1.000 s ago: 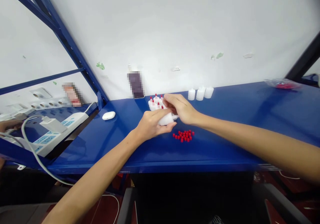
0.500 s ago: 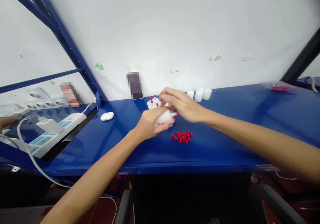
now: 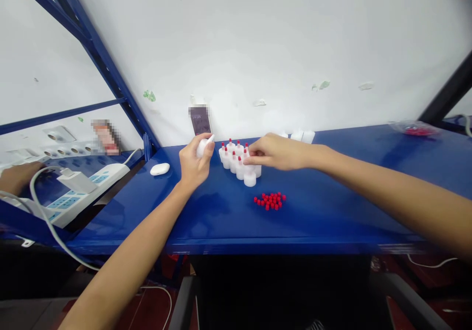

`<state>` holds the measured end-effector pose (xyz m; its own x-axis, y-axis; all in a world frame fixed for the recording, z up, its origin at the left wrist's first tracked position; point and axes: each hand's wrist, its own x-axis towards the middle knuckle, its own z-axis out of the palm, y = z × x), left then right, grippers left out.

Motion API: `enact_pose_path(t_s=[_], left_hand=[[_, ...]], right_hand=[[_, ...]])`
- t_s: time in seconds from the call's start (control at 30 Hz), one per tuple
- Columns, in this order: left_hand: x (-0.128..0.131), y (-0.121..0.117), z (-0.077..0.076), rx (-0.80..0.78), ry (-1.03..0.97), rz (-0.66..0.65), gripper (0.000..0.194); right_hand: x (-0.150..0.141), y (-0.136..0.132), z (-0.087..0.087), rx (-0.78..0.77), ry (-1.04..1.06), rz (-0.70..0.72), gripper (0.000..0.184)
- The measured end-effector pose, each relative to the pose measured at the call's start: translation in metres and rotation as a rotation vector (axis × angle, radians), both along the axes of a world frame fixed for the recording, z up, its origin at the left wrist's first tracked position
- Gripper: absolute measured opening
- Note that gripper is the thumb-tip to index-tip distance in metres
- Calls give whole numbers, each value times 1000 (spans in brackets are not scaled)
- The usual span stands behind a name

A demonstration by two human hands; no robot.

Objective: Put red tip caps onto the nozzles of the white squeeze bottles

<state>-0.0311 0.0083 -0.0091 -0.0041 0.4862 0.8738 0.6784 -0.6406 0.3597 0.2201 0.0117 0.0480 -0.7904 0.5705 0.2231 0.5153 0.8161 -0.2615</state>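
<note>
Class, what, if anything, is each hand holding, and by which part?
The left hand holds a white bottle around its body. The right hand is at the top of the front bottle; whether it grips cannot be told.

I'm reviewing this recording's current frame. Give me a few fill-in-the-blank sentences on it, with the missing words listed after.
The loose caps on the table are coloured ____.
A white bottle is held in the person's ____ hand.
The phone leans against the white ____.
Between the capped bottles and the loose caps, nearer the table's front edge are the ____.

red; left; wall; loose caps
</note>
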Motion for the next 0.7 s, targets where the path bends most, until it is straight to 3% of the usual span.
enact_pose_path(t_s=[0.17, 0.3, 0.37, 0.57, 0.7], left_hand=[[4, -2, -2, 15, 130, -40, 39], [9, -8, -2, 19, 221, -99, 35], [10, -10, -1, 28, 239, -126, 35], [27, -17, -9, 128, 428, -246, 31], [45, -25, -16, 227, 676, -378, 28]], right_hand=[[-13, 0, -1, 10, -158, -76, 46], [-5, -11, 3, 83, 3, -165, 44], [10, -19, 2, 96, 16, -144, 39], [59, -48, -25, -115, -152, -136, 23], [64, -58, -45, -52, -213, -119, 22]])
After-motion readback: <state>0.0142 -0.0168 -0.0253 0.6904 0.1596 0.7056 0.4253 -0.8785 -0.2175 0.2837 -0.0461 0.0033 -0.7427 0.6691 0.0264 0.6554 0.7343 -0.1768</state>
